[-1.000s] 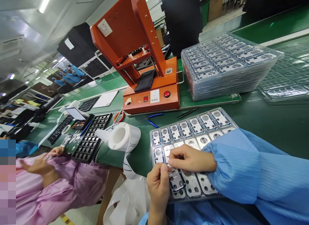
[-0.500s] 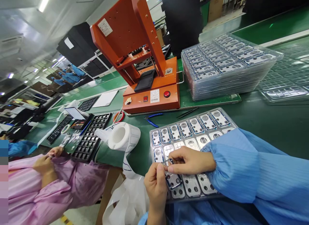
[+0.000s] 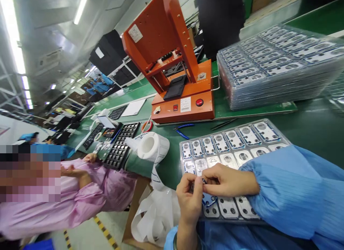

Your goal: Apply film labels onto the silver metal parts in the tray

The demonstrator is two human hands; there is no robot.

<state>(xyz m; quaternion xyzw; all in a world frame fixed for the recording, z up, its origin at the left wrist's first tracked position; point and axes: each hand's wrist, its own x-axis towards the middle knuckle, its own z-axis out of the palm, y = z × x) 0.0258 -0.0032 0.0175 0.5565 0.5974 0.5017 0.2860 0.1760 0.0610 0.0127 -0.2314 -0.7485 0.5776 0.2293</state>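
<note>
My left hand [image 3: 189, 197] and my right hand [image 3: 227, 180] meet over the near left corner of a clear plastic tray [image 3: 233, 149] of small metal plates. Both pinch a small metal plate with a blue edge [image 3: 208, 199], held just above the tray's front row. The fingers of each hand are closed on it. Blue sleeves cover both my arms, and the right sleeve hides the tray's right side.
An orange press machine [image 3: 182, 89] stands behind the tray, with blue-handled pliers [image 3: 181, 130] and tweezers [image 3: 223, 124] before it. A tall stack of filled trays [image 3: 279, 71] is at the back right. A white label roll [image 3: 150, 148] and black trays [image 3: 120, 146] lie left, near a pink-sleeved co-worker [image 3: 80, 196].
The camera has swung, shifting the whole scene rightward. My hands have kept hold of the small plate and drawn a little closer together over the tray corner.
</note>
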